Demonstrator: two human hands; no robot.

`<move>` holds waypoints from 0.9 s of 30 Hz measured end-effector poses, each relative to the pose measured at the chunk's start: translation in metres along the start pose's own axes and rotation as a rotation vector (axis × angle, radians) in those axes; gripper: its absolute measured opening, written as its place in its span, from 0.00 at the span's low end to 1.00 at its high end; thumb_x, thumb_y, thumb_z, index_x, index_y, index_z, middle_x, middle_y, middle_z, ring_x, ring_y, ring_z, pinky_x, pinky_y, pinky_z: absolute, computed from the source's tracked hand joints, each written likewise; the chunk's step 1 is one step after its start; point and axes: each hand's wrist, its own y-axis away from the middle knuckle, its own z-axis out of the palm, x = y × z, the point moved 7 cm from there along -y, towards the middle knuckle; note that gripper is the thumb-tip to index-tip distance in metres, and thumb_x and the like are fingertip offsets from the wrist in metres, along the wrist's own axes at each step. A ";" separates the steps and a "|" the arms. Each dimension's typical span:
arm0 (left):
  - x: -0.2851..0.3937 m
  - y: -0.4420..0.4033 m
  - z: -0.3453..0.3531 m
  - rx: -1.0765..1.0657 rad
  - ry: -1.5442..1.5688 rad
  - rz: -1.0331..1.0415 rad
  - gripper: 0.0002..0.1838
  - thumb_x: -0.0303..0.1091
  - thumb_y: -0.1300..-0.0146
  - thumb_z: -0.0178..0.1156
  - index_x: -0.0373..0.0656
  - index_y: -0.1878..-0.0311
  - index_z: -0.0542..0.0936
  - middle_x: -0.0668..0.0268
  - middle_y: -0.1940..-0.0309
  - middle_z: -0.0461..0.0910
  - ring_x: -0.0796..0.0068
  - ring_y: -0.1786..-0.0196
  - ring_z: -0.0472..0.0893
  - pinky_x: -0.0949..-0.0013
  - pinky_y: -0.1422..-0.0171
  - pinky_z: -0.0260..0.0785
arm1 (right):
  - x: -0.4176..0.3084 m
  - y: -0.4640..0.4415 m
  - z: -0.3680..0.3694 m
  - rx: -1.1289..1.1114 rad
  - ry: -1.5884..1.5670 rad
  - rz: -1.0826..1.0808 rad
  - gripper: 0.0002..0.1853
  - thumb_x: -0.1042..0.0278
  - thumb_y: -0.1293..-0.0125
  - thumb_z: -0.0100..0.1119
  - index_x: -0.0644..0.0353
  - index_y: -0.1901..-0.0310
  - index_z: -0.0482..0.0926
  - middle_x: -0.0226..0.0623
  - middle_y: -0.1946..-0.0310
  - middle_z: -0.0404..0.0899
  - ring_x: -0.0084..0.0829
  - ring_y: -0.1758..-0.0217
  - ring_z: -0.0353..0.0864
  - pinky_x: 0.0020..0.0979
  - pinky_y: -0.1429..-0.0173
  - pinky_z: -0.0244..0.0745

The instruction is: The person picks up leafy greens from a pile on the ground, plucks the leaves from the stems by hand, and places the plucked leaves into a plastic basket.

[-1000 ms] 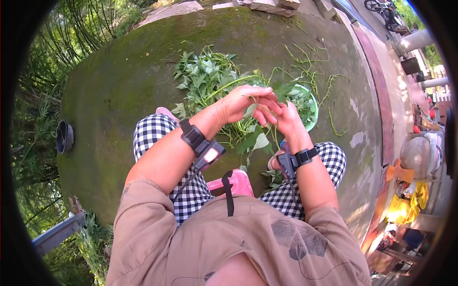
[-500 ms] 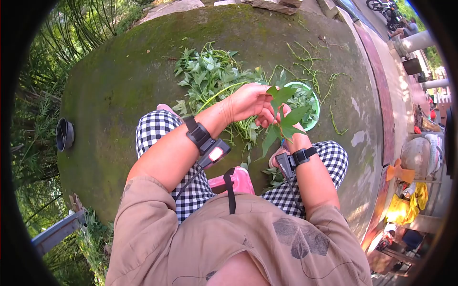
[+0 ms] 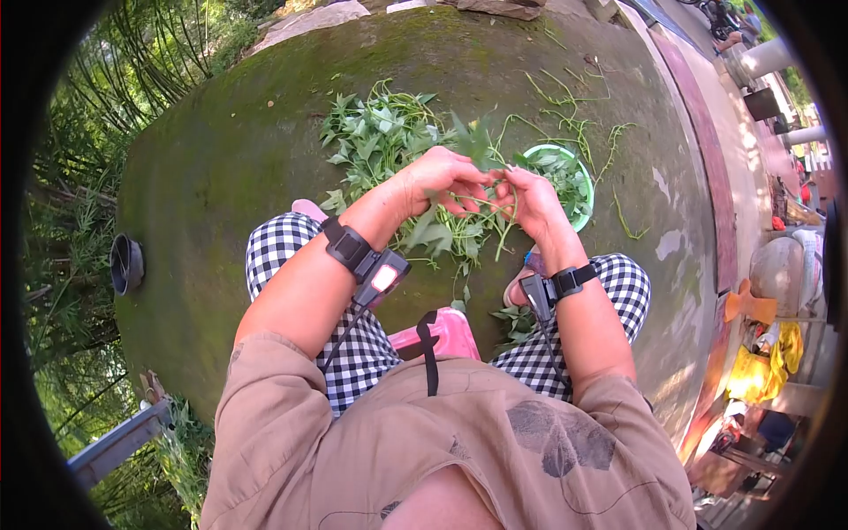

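Observation:
My left hand [image 3: 444,181] has its fingers closed on a leafy green stem [image 3: 477,201], just in front of a heap of green vines [image 3: 380,128]. Thumb and fingers of my right hand [image 3: 530,199] pinch the same greenery, and the fingertips of both hands nearly meet. A leaf [image 3: 475,141] stands up blurred above the fingertips, and other leaves hang below my left hand. Just beyond my right hand is a round basin [image 3: 587,196] with a pale green rim, holding leaves. Bare stems [image 3: 579,124] lie on the ground to the right of the heap.
A pink stool [image 3: 455,334] shows between my knees. On the mossy ground at the far left stands a dark bucket [image 3: 126,264]. A yellow cloth [image 3: 767,362] and an orange stool [image 3: 751,303] are at the right. A person [image 3: 749,26] is far off at the upper right.
The large leaves that stood over my right hand half a second ago are now above and below the fingertips. My right hand has turned, its fingers now pointing toward my left hand.

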 end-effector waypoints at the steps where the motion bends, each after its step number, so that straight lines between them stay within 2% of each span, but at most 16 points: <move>1: -0.001 0.002 -0.009 0.089 -0.061 -0.014 0.14 0.35 0.40 0.59 0.37 0.55 0.83 0.58 0.65 0.84 0.65 0.67 0.85 0.67 0.61 0.77 | -0.004 0.002 0.000 -0.004 0.016 -0.013 0.14 0.62 0.28 0.47 0.62 0.54 0.78 0.30 0.75 0.75 0.30 0.71 0.79 0.30 0.68 0.68; 2: -0.001 0.001 -0.022 0.218 -0.122 0.007 0.14 0.34 0.42 0.59 0.36 0.55 0.83 0.58 0.65 0.84 0.66 0.66 0.84 0.67 0.61 0.76 | -0.007 0.004 0.000 -0.008 0.031 -0.026 0.14 0.62 0.28 0.47 0.62 0.53 0.79 0.29 0.75 0.75 0.31 0.70 0.79 0.30 0.68 0.67; 4: -0.007 -0.005 -0.050 0.474 -0.246 0.056 0.15 0.31 0.45 0.59 0.36 0.55 0.83 0.58 0.66 0.84 0.66 0.66 0.84 0.67 0.59 0.76 | -0.008 0.007 0.000 0.053 0.117 -0.054 0.13 0.63 0.29 0.49 0.63 0.54 0.79 0.29 0.76 0.75 0.29 0.74 0.79 0.28 0.70 0.69; 7: 0.017 0.008 -0.068 0.880 -0.478 0.527 0.16 0.28 0.48 0.59 0.35 0.55 0.83 0.58 0.66 0.84 0.67 0.65 0.82 0.69 0.57 0.74 | -0.013 0.009 -0.001 0.146 0.280 -0.101 0.12 0.64 0.31 0.53 0.63 0.56 0.79 0.29 0.78 0.76 0.25 0.79 0.77 0.25 0.75 0.70; 8: 0.027 0.015 -0.063 0.959 -0.600 0.675 0.13 0.29 0.48 0.58 0.36 0.60 0.82 0.56 0.64 0.82 0.61 0.65 0.82 0.64 0.55 0.74 | -0.013 0.012 0.001 0.169 0.266 -0.119 0.11 0.64 0.33 0.55 0.63 0.58 0.80 0.29 0.78 0.76 0.24 0.80 0.77 0.25 0.77 0.68; 9: 0.037 0.019 -0.051 0.901 -0.635 0.710 0.12 0.27 0.48 0.57 0.37 0.60 0.82 0.57 0.61 0.81 0.60 0.64 0.82 0.63 0.56 0.74 | -0.015 0.013 0.002 0.155 0.353 -0.153 0.10 0.63 0.34 0.57 0.62 0.61 0.81 0.28 0.79 0.76 0.24 0.80 0.76 0.24 0.78 0.65; 10: 0.040 0.017 -0.038 0.796 -0.658 0.636 0.10 0.26 0.47 0.57 0.38 0.61 0.81 0.58 0.63 0.80 0.60 0.62 0.82 0.62 0.55 0.73 | -0.014 0.012 0.002 0.168 0.358 -0.141 0.10 0.63 0.35 0.59 0.61 0.63 0.81 0.27 0.80 0.76 0.23 0.82 0.75 0.23 0.79 0.63; 11: 0.039 0.013 -0.028 0.757 -0.806 0.764 0.09 0.26 0.49 0.58 0.40 0.62 0.81 0.59 0.65 0.80 0.59 0.60 0.80 0.60 0.54 0.73 | -0.012 0.010 0.003 0.166 0.355 -0.142 0.09 0.63 0.36 0.60 0.61 0.63 0.81 0.27 0.81 0.76 0.22 0.83 0.74 0.23 0.80 0.62; 12: 0.038 0.014 -0.011 0.730 -1.011 0.783 0.09 0.26 0.50 0.59 0.42 0.63 0.81 0.60 0.65 0.80 0.58 0.58 0.79 0.59 0.52 0.72 | -0.010 0.007 0.004 0.150 0.380 -0.145 0.09 0.63 0.36 0.61 0.60 0.64 0.80 0.28 0.81 0.75 0.22 0.84 0.73 0.24 0.81 0.60; 14: 0.022 0.003 0.006 0.539 -1.054 0.689 0.08 0.28 0.49 0.61 0.43 0.64 0.82 0.61 0.64 0.80 0.57 0.56 0.77 0.58 0.50 0.72 | -0.011 0.009 0.011 0.120 0.324 -0.161 0.08 0.65 0.38 0.64 0.60 0.69 0.78 0.28 0.82 0.74 0.21 0.84 0.73 0.23 0.83 0.59; 15: 0.014 -0.001 0.009 0.487 -0.985 0.638 0.07 0.29 0.49 0.62 0.41 0.65 0.82 0.58 0.65 0.80 0.56 0.58 0.79 0.57 0.52 0.72 | -0.011 0.009 0.015 0.084 0.291 -0.148 0.09 0.65 0.38 0.65 0.59 0.70 0.77 0.28 0.83 0.74 0.21 0.84 0.73 0.23 0.82 0.59; 16: 0.004 -0.009 0.007 0.452 -0.832 0.615 0.07 0.28 0.49 0.63 0.36 0.67 0.81 0.56 0.72 0.81 0.62 0.68 0.80 0.63 0.61 0.72 | -0.009 0.007 0.015 0.082 0.305 -0.153 0.09 0.65 0.38 0.65 0.59 0.71 0.77 0.28 0.82 0.74 0.21 0.84 0.73 0.22 0.82 0.59; 21: -0.006 -0.018 0.004 0.408 -0.745 0.577 0.06 0.28 0.46 0.63 0.34 0.67 0.81 0.62 0.78 0.80 0.73 0.76 0.77 0.69 0.69 0.71 | -0.007 0.004 0.012 0.090 0.284 -0.170 0.11 0.68 0.41 0.68 0.61 0.73 0.76 0.28 0.84 0.72 0.20 0.87 0.68 0.24 0.84 0.59; 22: -0.012 -0.021 0.001 0.383 -0.694 0.514 0.06 0.28 0.45 0.63 0.34 0.68 0.81 0.63 0.79 0.80 0.75 0.77 0.76 0.70 0.70 0.70 | -0.004 0.003 0.010 0.087 0.288 -0.167 0.11 0.67 0.41 0.68 0.61 0.73 0.76 0.28 0.84 0.72 0.20 0.87 0.67 0.24 0.84 0.58; 24: -0.026 -0.029 -0.004 0.334 -0.592 0.387 0.06 0.28 0.44 0.63 0.34 0.70 0.80 0.66 0.80 0.78 0.79 0.79 0.74 0.72 0.72 0.68 | -0.005 0.004 0.010 0.081 0.299 -0.168 0.10 0.67 0.40 0.68 0.61 0.71 0.76 0.29 0.83 0.72 0.20 0.87 0.67 0.24 0.83 0.59; 27: -0.033 -0.032 -0.015 0.401 -0.539 0.391 0.05 0.28 0.43 0.63 0.35 0.71 0.80 0.68 0.81 0.77 0.80 0.81 0.73 0.74 0.78 0.65 | -0.006 0.008 0.012 0.078 0.256 -0.139 0.09 0.66 0.39 0.67 0.61 0.68 0.78 0.28 0.80 0.74 0.20 0.85 0.69 0.23 0.80 0.63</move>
